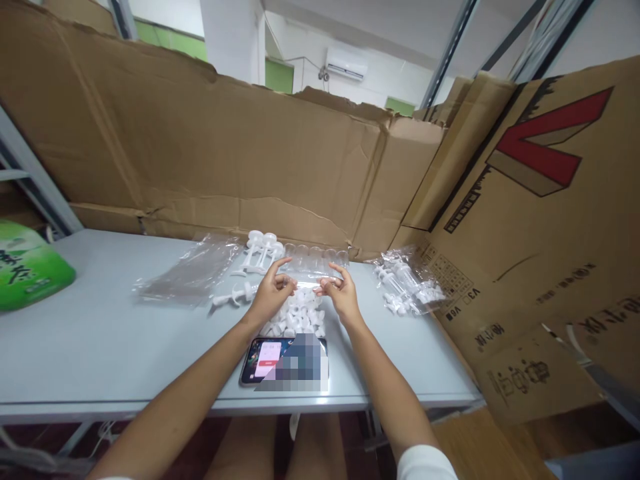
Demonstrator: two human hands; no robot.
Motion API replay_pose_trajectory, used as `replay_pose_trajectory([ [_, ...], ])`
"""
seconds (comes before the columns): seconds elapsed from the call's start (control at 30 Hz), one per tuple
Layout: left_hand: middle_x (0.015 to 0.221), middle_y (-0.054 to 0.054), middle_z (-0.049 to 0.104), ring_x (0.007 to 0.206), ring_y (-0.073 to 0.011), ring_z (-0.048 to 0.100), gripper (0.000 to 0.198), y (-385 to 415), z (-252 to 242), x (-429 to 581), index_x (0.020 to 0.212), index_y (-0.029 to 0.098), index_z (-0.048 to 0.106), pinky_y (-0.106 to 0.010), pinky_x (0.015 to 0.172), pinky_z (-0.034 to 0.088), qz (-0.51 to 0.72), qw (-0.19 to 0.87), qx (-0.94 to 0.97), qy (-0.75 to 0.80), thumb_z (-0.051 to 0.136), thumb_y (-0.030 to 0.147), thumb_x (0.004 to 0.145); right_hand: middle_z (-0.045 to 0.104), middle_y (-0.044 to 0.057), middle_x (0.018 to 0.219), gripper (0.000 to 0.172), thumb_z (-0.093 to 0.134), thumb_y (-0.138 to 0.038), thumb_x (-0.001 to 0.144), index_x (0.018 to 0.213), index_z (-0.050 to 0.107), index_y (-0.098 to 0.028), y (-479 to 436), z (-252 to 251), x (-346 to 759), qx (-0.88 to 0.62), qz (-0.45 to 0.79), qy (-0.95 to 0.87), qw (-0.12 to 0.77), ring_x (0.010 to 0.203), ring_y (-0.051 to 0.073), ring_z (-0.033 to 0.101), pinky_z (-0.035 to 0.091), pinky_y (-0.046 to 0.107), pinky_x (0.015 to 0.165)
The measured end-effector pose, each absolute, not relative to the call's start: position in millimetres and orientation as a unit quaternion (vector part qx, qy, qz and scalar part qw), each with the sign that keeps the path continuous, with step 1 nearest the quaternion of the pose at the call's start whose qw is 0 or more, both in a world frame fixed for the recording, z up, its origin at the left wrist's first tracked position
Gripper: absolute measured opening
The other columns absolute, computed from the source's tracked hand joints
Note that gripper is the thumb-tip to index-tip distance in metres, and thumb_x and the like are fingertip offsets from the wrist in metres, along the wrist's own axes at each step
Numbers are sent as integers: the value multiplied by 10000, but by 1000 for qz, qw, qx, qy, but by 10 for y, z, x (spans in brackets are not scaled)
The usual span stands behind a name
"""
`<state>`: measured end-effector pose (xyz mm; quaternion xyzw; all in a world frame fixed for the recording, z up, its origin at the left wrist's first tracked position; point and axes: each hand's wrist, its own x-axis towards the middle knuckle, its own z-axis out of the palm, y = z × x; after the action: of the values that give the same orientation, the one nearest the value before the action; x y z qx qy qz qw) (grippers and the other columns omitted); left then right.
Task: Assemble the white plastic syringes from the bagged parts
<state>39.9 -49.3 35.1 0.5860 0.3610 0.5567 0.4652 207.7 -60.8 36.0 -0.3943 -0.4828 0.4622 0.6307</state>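
Near the back of the table, my left hand (pixel 274 290) and my right hand (pixel 341 293) face each other with thumbs and fingers pinched. Stretched between them is a thin clear plastic bag (pixel 307 279), its shape hard to make out. Below it lies a pile of small white plastic parts (pixel 297 313). Just behind stands a row of clear plastic tubes (pixel 315 257). To the left of these are several white plunger-like pieces (pixel 263 250), and one white plunger-like piece (pixel 233 297) lies by my left hand.
Flat clear bags (pixel 193 270) lie at left, near a green package (pixel 30 267). Filled clear bags (pixel 407 280) sit at right. A phone (pixel 273 360) with a lit screen lies at the front edge. Cardboard walls (pixel 240 147) close off the back and right.
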Motion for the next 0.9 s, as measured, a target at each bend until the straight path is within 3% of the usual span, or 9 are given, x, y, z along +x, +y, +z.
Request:
replay_pose_trajectory([
  [0.2,597,48,544,566,-99,525,493,-499,397,385,1202,206,405,-207,575,420,574,439,596,351,529,257,728,666,-8,739,516,649,-282,657,1084,368,-215,-596,408,2109,-374,489,-482,624,553,141,658,553,298,588],
  [0.67,586,48,553,488,-90,503,365,-494,447,315,1089,203,411,-218,545,426,560,432,607,363,499,266,740,604,-75,641,309,488,-212,696,975,358,-239,-655,489,2103,-371,516,-477,606,584,137,663,561,362,649],
  [0.9,611,31,587,506,-106,546,371,-429,396,208,1121,206,413,-240,556,445,486,407,672,383,465,294,763,599,-60,682,372,490,-162,680,1020,359,-237,-657,470,2145,-373,538,-483,581,615,160,677,563,371,640],
])
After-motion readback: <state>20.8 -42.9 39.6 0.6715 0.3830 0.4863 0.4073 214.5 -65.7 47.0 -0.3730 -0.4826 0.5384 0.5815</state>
